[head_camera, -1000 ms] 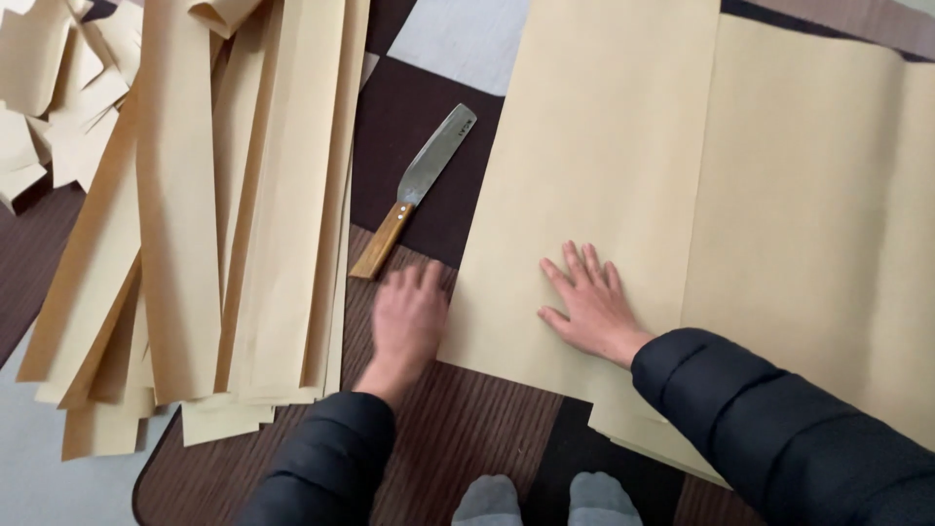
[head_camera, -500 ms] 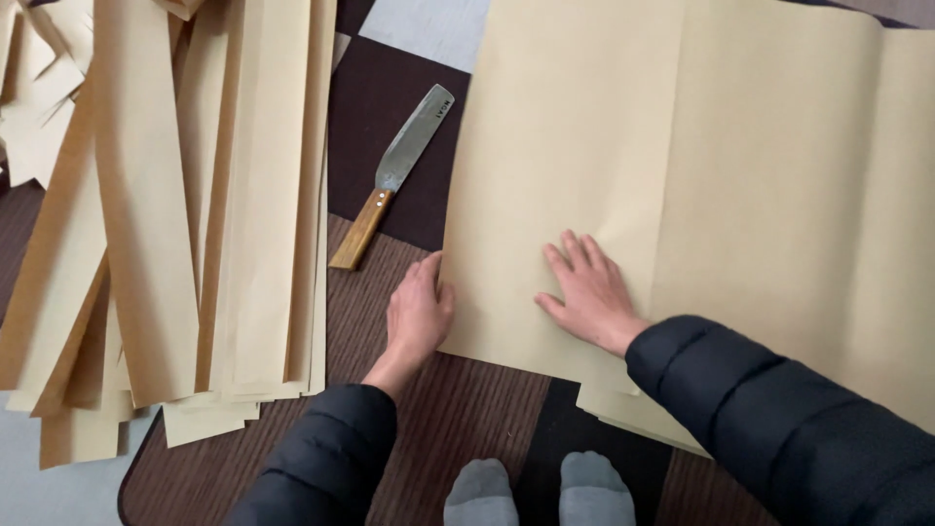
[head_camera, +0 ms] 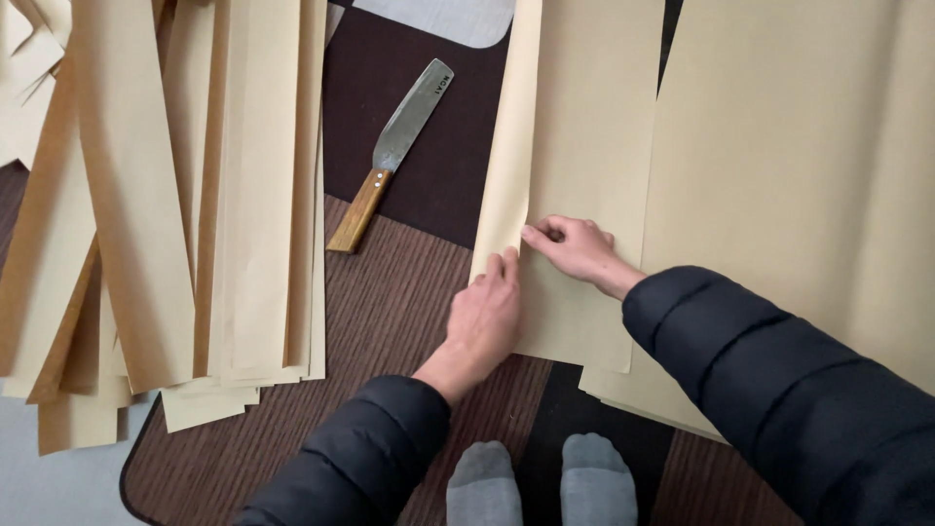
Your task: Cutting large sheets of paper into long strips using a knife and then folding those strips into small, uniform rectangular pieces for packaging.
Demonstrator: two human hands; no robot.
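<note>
Both hands meet at the left edge of a large tan paper sheet (head_camera: 584, 127) that lies on the floor in front of the person; the left hand (head_camera: 487, 317) has its fingers laid flat against the lifted edge of the sheet, thumb side toward the fold, an open grip pressing rather than clasping; the right hand (head_camera: 575, 248) has its grip nearly closed, fingertips pinching the same edge just above the left hand, where the paper curls upward into a narrow raised flap (head_camera: 511, 146) running away from the person; the rest of the sheet lies flat, overlapping further tan sheets (head_camera: 808, 166) to the right; both arms wear dark padded sleeves (head_camera: 779, 380); to the left of the hands, apart from them, a broad-bladed knife with a wooden handle (head_camera: 394, 156) lies on a dark mat (head_camera: 438, 185), blade pointing away; farther left lies a loose pile of long tan paper strips (head_camera: 185, 195); the floor covering beneath is a brown ribbed rug (head_camera: 380, 312); two feet in grey socks (head_camera: 541, 482) show at the bottom edge, just below the left hand.
</note>
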